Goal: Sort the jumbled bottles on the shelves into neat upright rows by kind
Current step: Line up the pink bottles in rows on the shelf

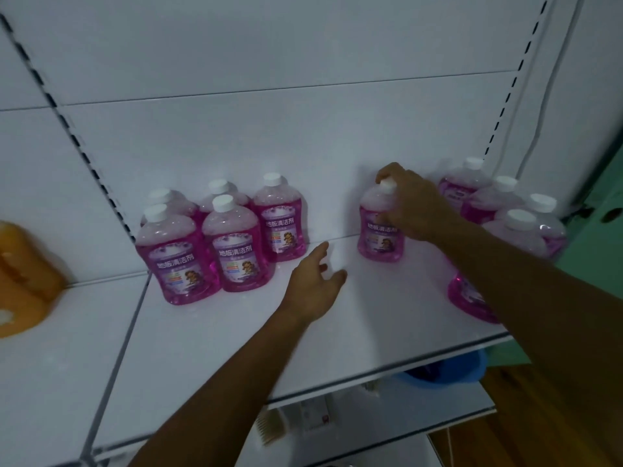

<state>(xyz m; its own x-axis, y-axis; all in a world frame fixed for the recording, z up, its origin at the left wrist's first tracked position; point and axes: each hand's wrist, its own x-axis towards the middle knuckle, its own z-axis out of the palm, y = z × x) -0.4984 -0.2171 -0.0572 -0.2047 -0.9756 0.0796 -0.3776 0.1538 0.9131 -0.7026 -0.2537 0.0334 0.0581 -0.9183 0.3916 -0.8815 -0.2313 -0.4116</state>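
The white shelf [337, 332] carried pink bottles with white caps in three lots. At the left stood a group of five [220, 237], all upright, packed in two short rows: three at the far side against the back panel, two nearer the front edge, labels facing out. At the right end a second cluster [502, 210] of pink bottles stood close together near the far corner, labels mostly turned away or blurred. One further pink bottle [467, 298] sat nearer the front edge on the right, largely hidden behind the right forearm; whether it stood upright could not be told.

Between the two groups a single bottle [381, 230] stood upright on the shelf, well apart from the left group. The right hand [409, 203] gripped this bottle from above, fingers curled over its cap and shoulder. The left hand [315, 284] hung just above the bare shelf, fingers loosely spread and holding nothing, near the left group but not touching it.

On the adjoining shelf section at the far left edge of the view sat orange containers [23, 278], blurred. Below the shelf on the right a blue basin [448, 372] showed partly.
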